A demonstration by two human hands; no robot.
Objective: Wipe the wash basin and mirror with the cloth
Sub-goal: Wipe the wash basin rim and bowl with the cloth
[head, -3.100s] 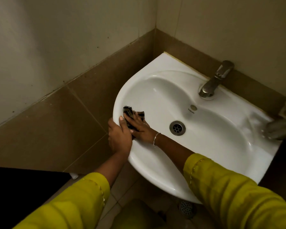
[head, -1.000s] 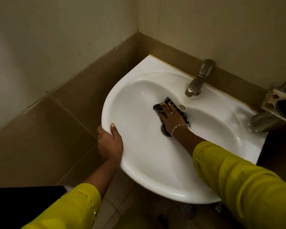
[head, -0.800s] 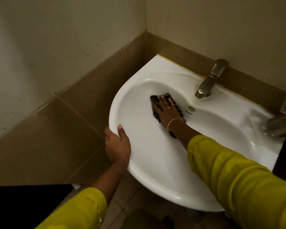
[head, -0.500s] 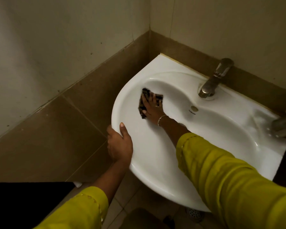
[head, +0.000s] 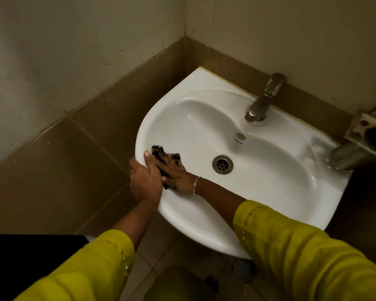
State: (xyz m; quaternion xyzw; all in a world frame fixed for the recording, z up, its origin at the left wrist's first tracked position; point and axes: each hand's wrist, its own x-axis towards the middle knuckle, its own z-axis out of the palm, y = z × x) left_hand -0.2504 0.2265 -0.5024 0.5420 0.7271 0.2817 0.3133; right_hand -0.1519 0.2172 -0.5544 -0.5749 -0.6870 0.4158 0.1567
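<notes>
A white wash basin (head: 269, 185) hangs in the corner of a tiled wall. My left hand (head: 144, 181) grips its left rim, thumb over the edge. Inside the bowl, right beside that hand, my right hand (head: 176, 175) lies flat with straight fingers on a dark checked cloth (head: 159, 151) and presses it against the basin's left inner wall. Most of the cloth is hidden under the hand. The drain (head: 222, 164) sits in the bowl's middle. No mirror is in view.
A steel tap (head: 263, 101) stands at the basin's back edge, with the overflow hole (head: 240, 136) below it. A metal holder (head: 369, 135) juts from the wall at the right. A floor drain (head: 243, 270) lies under the basin.
My right hand has slid the cloth from the upper left of the bowl down to the left rim, next to my left hand. The left hand kept its hold on the rim.
</notes>
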